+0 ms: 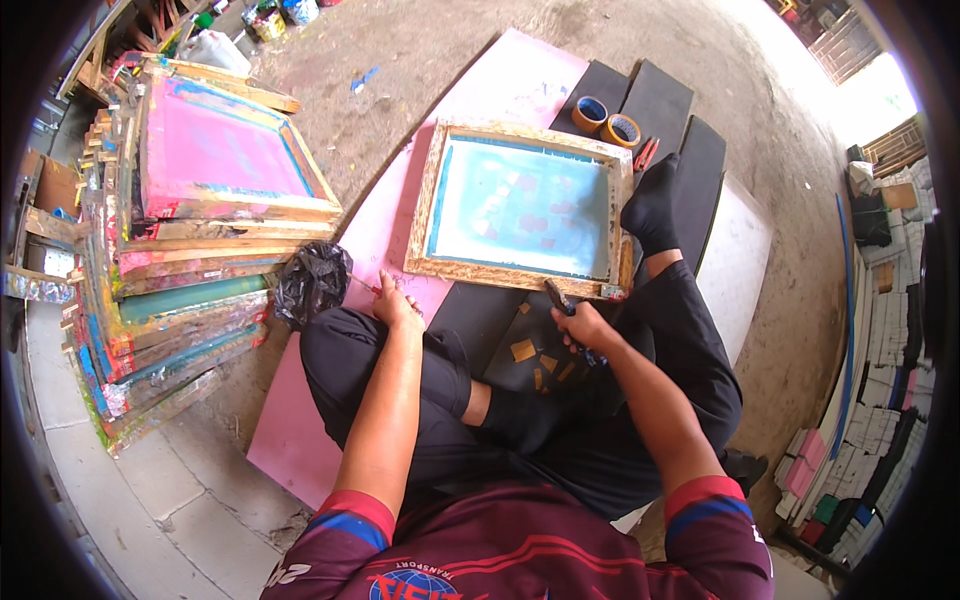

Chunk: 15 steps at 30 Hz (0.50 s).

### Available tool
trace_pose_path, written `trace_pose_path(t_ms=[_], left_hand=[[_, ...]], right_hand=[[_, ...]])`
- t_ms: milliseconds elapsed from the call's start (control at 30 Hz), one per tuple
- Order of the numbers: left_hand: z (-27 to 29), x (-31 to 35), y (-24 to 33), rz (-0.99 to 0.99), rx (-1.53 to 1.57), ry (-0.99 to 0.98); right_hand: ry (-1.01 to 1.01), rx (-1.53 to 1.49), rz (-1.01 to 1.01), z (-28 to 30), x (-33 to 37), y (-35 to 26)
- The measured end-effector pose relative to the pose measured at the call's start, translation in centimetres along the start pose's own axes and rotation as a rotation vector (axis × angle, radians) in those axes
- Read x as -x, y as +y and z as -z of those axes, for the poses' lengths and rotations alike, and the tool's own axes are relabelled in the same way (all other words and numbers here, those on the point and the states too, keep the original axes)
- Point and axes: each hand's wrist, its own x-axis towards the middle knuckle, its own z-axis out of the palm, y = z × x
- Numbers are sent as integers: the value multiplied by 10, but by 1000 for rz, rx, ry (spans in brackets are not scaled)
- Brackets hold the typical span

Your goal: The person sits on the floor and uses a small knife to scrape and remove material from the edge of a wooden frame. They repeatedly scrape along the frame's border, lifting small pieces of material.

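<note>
In front of me a wooden screen-printing frame (500,273) lies flat, its mesh (480,165) pale blue with darker blue along the edges. My left hand (397,303) is closed on a slim red-handled tool (374,290), perhaps a screwdriver, between the frame's near left corner and a crumpled black plastic bag (312,284). My right hand (585,328) is wrapped round a dark hand tool (557,295), whose end comes close to the frame's near edge. Its exact kind is partly hidden by the fingers. My sock-covered foot (655,205) rests by the frame's right side.
Left stands a tall stack of paint-stained frames (220,232). Two tape rolls (621,130) and red-handled pliers (646,153) lie beyond the frame on black boards (655,95). Yellowish scraps (523,350) lie nearer me. A pink sheet (290,430) runs underneath. Stacked material (880,400) lines the right.
</note>
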Motion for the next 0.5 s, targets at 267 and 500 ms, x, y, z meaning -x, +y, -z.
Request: trace_pose_path(t_ms=[267, 500], left_hand=[[1, 27, 9, -56, -115, -147], [1, 76, 7, 32, -528, -889]], right_hand=[[110, 24, 122, -34, 18, 10], [-116, -13, 243, -74, 46, -20]])
